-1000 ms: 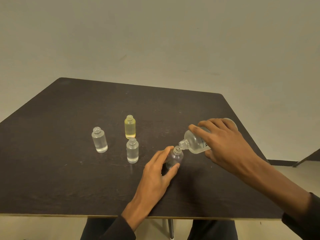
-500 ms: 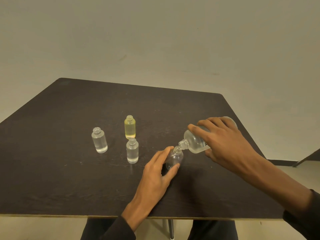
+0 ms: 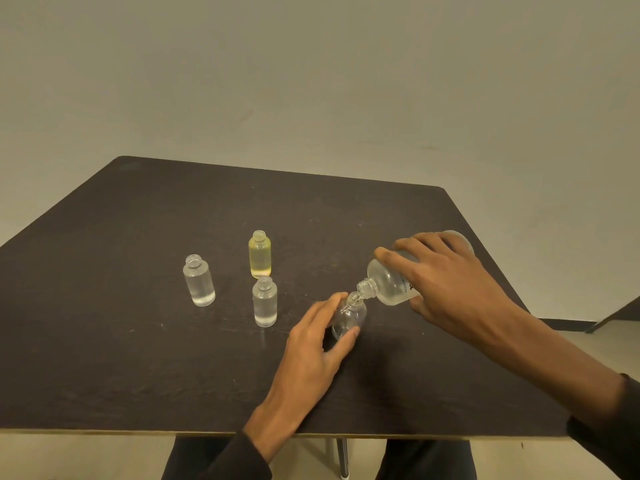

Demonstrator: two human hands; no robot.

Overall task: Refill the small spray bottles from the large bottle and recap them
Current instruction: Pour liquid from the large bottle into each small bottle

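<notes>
Dark, scuffed surface (image 3: 138, 341) carries everything. Nearest, the left hand (image 3: 311, 348) curls its fingers and thumb round a small clear bottle (image 3: 349, 315) standing uncapped right of centre. Just beyond, the right hand (image 3: 446, 289) grips the large bottle (image 3: 389, 284), tilted down to the left so its neck meets the small bottle's mouth. Left of these stand three more uncapped small bottles: a clear one (image 3: 265, 303) nearest, another clear one (image 3: 199, 280) far left, and a yellow-filled one (image 3: 259, 254) farthest.
</notes>
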